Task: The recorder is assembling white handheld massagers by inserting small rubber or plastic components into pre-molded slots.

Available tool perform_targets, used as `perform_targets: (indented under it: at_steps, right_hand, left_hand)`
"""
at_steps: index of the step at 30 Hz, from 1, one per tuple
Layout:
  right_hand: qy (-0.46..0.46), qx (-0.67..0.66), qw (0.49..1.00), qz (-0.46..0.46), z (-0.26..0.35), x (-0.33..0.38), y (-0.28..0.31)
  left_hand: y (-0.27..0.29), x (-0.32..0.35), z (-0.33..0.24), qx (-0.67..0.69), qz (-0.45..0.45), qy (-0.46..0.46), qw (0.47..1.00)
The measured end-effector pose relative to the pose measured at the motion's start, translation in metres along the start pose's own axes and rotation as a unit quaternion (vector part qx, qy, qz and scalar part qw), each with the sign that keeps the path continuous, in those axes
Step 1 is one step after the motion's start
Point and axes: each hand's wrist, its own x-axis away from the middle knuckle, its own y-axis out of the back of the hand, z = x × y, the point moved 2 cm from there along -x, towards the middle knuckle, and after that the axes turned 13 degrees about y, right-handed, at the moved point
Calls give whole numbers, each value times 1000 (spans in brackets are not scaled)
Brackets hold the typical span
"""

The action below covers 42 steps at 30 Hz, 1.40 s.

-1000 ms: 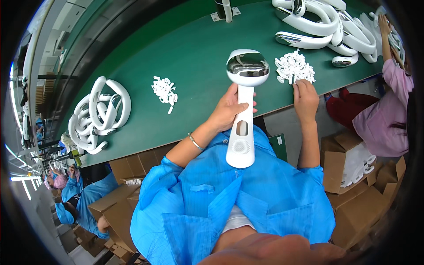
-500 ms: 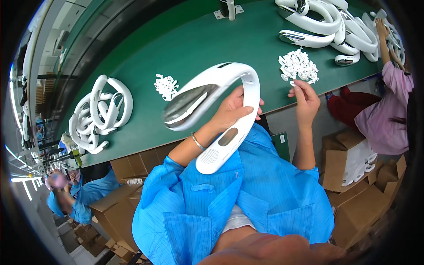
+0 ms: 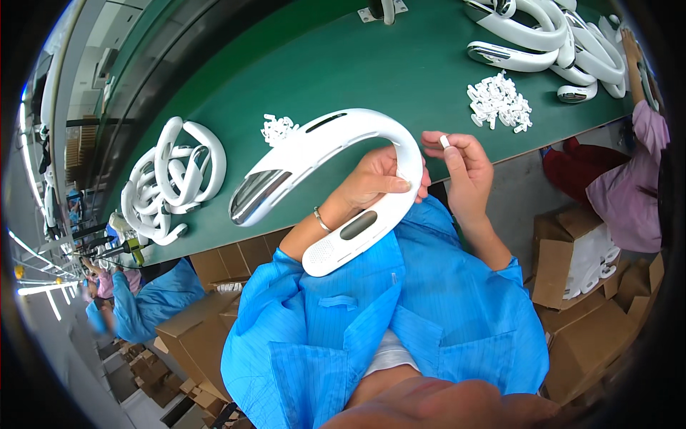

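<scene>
My left hand [image 3: 375, 176] is wrapped round the inner side of a white curved neck fan [image 3: 343, 132], thumb on its face. The fan hangs over the bench edge in front of my chest, with a shiny dark end panel at the left and a dark oval window on the lower arm. Beside its bend, my right hand [image 3: 464, 168] pinches a small white plastic piece [image 3: 444, 141] between thumb and finger, apart from the fan. A heap of similar white pieces [image 3: 499, 101] lies on the bench to the right; a smaller heap [image 3: 278, 129] sits behind the fan.
Neck fans are stacked on the green bench [image 3: 400, 71] at the left [image 3: 171, 179] and far right [image 3: 550, 43]. Cardboard boxes [image 3: 554, 261] stand below the bench on both sides. Co-workers sit at the left [image 3: 161, 300] and right [image 3: 629, 171]. A metal post [image 3: 386, 10] rises at the back.
My right hand has come left from the right heap toward the fan, with a small white piece in its fingers. The fan has turned so its outer face shows more.
</scene>
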Motion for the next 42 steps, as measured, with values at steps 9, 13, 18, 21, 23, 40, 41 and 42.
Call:
perform_targets:
  at_steps: [9, 13, 18, 21, 23, 40, 41, 42]
  right_hand:
    - [20, 96, 995, 22, -24, 5, -9]
    - [-17, 65, 998, 11, -36, -16, 1]
    - [-60, 36, 994, 81, -33, -18, -1]
    - [-71, 24, 993, 93, -32, -19, -7]
    - [-86, 8, 992, 95, -31, -18, -11]
    - [-71, 135, 979, 131, -20, -6, -46]
    - [-15, 165, 975, 150, -24, -5, -44]
    - [12, 198, 968, 153, -28, -2, -41]
  left_hand:
    - [2, -7, -5, 11, -45, -9, 999]
    - [3, 1, -18, -46, -107, 5, 993]
    - [12, 4, -11, -72, -180, -65, 979]
    - [12, 9, -13, -94, -286, -19, 953]
    - [14, 7, -9, -89, -276, -22, 957]
    - [6, 18, -1, -98, -243, -127, 957]
    - [6, 20, 0, -97, -242, -129, 957]
    - [6, 22, -1, -133, -248, -148, 948]
